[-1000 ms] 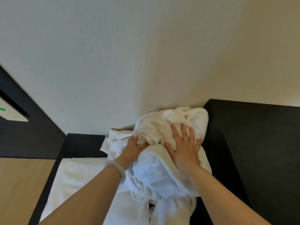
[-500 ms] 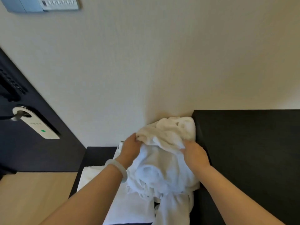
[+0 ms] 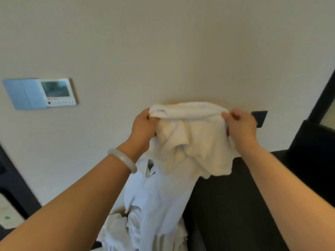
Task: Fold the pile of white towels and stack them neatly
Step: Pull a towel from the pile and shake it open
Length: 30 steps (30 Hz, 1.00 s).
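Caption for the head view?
Left hand and right hand pinch the top edge of a crumpled white towel, held above the white towel pile.

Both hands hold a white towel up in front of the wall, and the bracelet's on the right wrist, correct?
Not quite. The head view shows the bracelet on the left wrist, not the right. The left hand and right hand do hold the white towel up before the wall.

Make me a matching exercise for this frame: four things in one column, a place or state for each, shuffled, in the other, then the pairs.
1. towel
2. bracelet
3. panel
4. pile

A. on the wall, left of view
B. gripped by left hand and right hand
C. round the left wrist
D. below the hands

Pairs: 1-B, 2-C, 3-A, 4-D
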Each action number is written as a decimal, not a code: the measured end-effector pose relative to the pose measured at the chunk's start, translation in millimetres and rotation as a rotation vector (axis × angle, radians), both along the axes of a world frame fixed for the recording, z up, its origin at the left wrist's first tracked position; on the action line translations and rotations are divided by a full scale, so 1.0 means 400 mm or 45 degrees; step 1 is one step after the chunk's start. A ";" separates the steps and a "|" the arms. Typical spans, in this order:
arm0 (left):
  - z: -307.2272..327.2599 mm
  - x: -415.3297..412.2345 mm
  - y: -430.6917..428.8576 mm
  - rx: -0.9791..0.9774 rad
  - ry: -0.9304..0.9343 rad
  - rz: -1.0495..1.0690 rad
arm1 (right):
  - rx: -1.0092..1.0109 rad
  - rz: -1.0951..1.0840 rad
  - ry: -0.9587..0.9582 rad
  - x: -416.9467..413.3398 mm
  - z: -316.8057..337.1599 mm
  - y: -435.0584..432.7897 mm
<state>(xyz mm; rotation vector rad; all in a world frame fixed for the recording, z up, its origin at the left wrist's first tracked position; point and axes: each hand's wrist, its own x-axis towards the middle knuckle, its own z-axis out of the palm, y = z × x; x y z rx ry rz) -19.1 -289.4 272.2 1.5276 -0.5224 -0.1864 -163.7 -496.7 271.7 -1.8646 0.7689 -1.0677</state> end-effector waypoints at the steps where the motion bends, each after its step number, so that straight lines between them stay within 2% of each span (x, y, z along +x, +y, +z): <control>1: 0.042 -0.024 -0.035 -0.031 -0.030 -0.038 | -0.034 -0.038 -0.063 -0.031 0.056 -0.036; 3: 0.114 -0.082 -0.115 -0.116 -0.079 -0.135 | -0.127 -0.127 -0.139 -0.097 0.150 -0.121; 5: 0.151 -0.147 -0.205 -0.141 -0.092 -0.224 | -0.219 -0.177 -0.116 -0.164 0.204 -0.213; 8: 0.079 -0.230 -0.365 -0.022 0.001 -0.307 | -0.241 -0.168 0.158 -0.242 0.160 -0.367; 10: -0.045 -0.277 -0.462 0.202 0.061 -0.423 | -0.215 -0.134 0.464 -0.280 0.048 -0.469; 12: -0.180 -0.317 -0.528 0.589 -0.003 -0.497 | -0.144 -0.054 0.774 -0.319 -0.086 -0.530; 15: -0.330 -0.357 -0.546 1.044 -0.212 -0.341 | -0.193 0.130 0.940 -0.366 -0.263 -0.535; 17: -0.401 -0.375 -0.516 1.200 -0.260 -0.277 | -0.249 0.343 0.997 -0.375 -0.360 -0.485; 19: -0.453 -0.378 -0.476 1.337 -0.297 -0.285 | -0.205 0.539 1.161 -0.364 -0.441 -0.416; 20: -0.473 -0.375 -0.461 1.394 -0.297 -0.308 | -0.219 0.578 1.317 -0.353 -0.477 -0.385; 22: -0.505 -0.366 -0.445 1.464 -0.295 -0.358 | -0.439 0.461 1.565 -0.340 -0.528 -0.339; 24: -0.521 -0.357 -0.449 1.528 -0.367 -0.309 | -0.670 0.323 1.521 -0.330 -0.546 -0.348; 25: -0.523 -0.348 -0.455 1.534 -0.423 -0.245 | -0.696 0.311 1.450 -0.327 -0.550 -0.375; 26: -0.516 -0.339 -0.462 1.502 -0.420 -0.185 | -0.589 0.327 1.349 -0.327 -0.537 -0.409; 28: -0.478 -0.312 -0.484 1.229 -0.374 -0.078 | -0.272 0.340 1.132 -0.328 -0.470 -0.505; 30: -0.397 -0.288 -0.519 0.992 -0.403 -0.056 | -0.164 0.277 0.852 -0.330 -0.350 -0.604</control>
